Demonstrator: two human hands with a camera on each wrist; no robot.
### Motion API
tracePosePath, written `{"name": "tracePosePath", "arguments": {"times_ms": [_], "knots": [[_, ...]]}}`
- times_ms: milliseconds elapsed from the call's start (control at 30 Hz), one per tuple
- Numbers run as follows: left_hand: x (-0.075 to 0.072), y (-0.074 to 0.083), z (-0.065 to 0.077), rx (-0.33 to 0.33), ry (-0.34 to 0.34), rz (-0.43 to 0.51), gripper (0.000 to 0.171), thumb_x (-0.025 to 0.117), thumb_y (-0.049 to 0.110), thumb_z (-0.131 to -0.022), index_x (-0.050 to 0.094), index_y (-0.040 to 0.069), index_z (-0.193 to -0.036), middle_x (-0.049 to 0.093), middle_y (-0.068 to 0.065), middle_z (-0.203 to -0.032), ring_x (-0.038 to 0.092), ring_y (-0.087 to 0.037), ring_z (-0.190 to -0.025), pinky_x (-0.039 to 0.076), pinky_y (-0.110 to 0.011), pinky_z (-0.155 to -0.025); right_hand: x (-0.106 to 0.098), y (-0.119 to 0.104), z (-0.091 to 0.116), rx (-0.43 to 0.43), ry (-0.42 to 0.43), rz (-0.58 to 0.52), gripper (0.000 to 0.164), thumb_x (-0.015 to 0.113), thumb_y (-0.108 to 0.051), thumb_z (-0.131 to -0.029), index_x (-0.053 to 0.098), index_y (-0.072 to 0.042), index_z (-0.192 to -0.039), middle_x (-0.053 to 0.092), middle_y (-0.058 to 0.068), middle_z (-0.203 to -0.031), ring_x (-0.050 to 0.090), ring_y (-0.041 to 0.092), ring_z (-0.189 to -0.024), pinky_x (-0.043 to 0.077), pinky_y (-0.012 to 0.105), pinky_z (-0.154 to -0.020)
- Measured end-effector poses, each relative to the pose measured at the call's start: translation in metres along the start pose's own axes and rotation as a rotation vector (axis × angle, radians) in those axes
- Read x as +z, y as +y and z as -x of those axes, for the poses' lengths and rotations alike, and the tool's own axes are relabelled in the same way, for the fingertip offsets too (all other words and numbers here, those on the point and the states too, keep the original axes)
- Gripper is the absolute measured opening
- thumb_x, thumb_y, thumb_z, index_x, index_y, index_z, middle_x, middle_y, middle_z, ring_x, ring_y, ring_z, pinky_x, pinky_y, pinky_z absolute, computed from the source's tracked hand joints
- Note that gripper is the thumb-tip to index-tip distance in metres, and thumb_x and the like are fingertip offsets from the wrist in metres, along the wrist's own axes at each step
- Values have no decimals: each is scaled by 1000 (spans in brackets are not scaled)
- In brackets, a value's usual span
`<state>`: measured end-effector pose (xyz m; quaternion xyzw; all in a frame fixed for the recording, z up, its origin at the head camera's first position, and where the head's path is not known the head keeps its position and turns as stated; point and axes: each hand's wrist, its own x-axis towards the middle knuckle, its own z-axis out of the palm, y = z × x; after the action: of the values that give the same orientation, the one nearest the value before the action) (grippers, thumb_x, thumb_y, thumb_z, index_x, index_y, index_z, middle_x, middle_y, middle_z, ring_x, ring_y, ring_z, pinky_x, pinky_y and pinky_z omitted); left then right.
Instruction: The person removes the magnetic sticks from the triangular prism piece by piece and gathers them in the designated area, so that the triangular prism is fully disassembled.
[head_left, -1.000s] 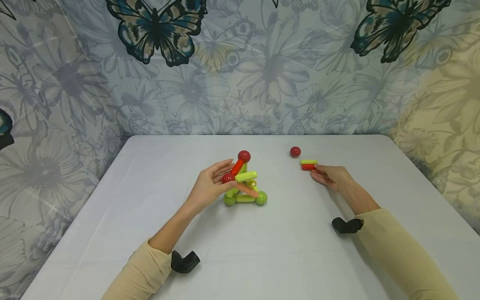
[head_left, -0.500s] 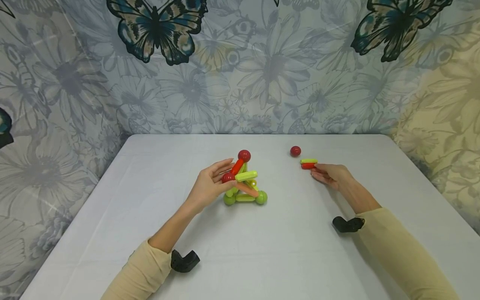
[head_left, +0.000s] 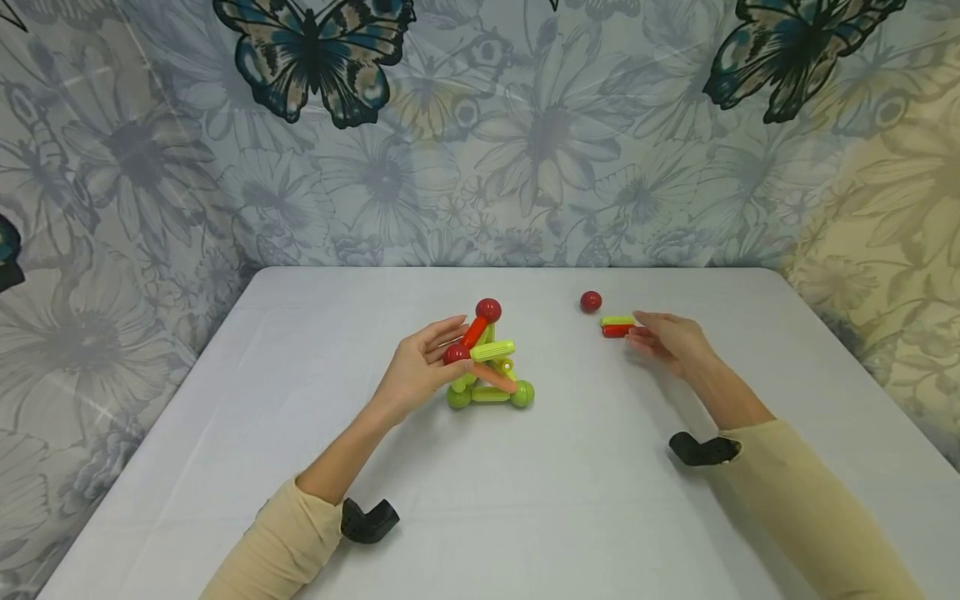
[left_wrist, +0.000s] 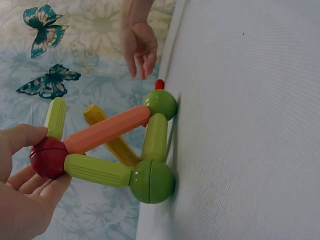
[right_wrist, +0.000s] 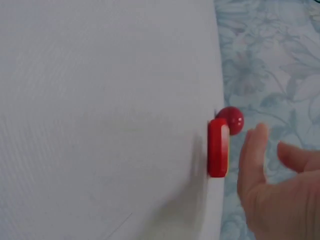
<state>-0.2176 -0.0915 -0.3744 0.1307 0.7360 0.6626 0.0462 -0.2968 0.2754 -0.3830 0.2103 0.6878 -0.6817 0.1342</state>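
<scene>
My left hand (head_left: 420,371) holds a red ball (left_wrist: 48,157) between thumb and fingers. That ball is the upper corner of a stick-and-ball frame (head_left: 491,396), built of green balls, red balls and yellow-green, orange, red and yellow rods. Its green balls (left_wrist: 152,181) rest on the table. At the right, my right hand (head_left: 672,343) hovers with loosely spread fingers, holding nothing. Just left of its fingertips lie a red rod (head_left: 617,332) and a yellow-green rod (head_left: 617,321), side by side. In the right wrist view, a gap separates the fingers from the red rod (right_wrist: 218,147).
A loose red ball (head_left: 591,302) sits behind the two rods, near the far edge of the white table (head_left: 585,500). Behind the table rises a flowered wall covering (head_left: 525,167) with butterflies. Black wrist mounts (head_left: 370,522) stick out from both sleeves.
My right hand has let go of the red rod and drawn slightly back to the right, fingers spreading. Both rods stay on the table. The left hand keeps its hold on the frame.
</scene>
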Motion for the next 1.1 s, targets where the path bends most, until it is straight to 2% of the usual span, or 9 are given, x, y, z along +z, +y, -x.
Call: {"name": "tracePosePath", "arguments": {"times_ms": [100, 167, 267, 333, 533, 667, 800, 1100], "knots": [[0, -1, 0, -2, 1, -3, 60, 70, -2, -85, 47, 7, -140, 52, -12, -135, 54, -24, -120, 47, -27, -91, 5, -2, 5, -34, -163, -102, 64, 59, -24, -96, 26, -2, -147, 54, 7, -107, 65, 10, -83, 52, 21, -81], [-1, 0, 0, -3, -2, -7, 60, 70, -1, -85, 47, 7, -140, 52, -12, -136, 53, -24, -121, 46, -27, -92, 10, -1, 8, -57, -274, -161, 52, 58, -18, -97, 33, -1, -139, 57, 7, -104, 64, 12, -86, 52, 22, -82], [-1, 0, 0, -3, -8, -9, 61, 70, -1, -85, 47, 7, -141, 50, -12, -138, 52, -24, -122, 46, -27, -93, 22, 3, 12, -83, -386, -200, 35, 55, -13, -98, 39, 0, -127, 60, 7, -100, 64, 16, -90, 52, 24, -83], [-1, 0, 1, -4, -11, -6, 61, 70, 0, -85, 46, 7, -141, 49, -13, -138, 52, -24, -122, 45, -26, -93, 31, 6, 15, -86, -423, -192, 33, 54, -14, -99, 41, 0, -125, 61, 8, -103, 64, 18, -96, 51, 25, -85], [0, 2, 1, -13, -7, -4, 61, 70, -1, -85, 47, 7, -141, 50, -13, -138, 51, -24, -122, 45, -27, -93, 57, 11, 25, -109, -512, -153, 57, 52, -19, -100, 27, 7, -144, 54, 13, -126, 52, 27, -120, 45, 32, -96], [0, 3, 1, -13, -5, -34, 62, 71, 1, -84, 47, 9, -141, 49, -12, -138, 50, -24, -124, 43, -30, -98, 74, 13, 33, -104, -551, -144, 60, 51, -21, -101, 24, 6, -147, 53, 14, -130, 58, 25, -114, 46, 33, -94], [0, 2, 1, -15, -2, -66, 63, 72, 2, -84, 46, 10, -141, 49, -12, -139, 49, -24, -125, 40, -32, -101, 89, 14, 45, -90, -597, -141, 56, 50, -19, -101, 28, 4, -147, 57, 11, -125, 62, 23, -107, 48, 33, -91], [0, 1, 1, 1, -9, -42, 62, 70, 1, -86, 45, 7, -142, 49, -13, -139, 50, -24, -124, 42, -28, -97, 113, 15, 66, -117, -651, -165, 51, 53, -6, -98, 33, 6, -143, 57, 13, -123, 64, 23, -103, 49, 32, -90]]}}
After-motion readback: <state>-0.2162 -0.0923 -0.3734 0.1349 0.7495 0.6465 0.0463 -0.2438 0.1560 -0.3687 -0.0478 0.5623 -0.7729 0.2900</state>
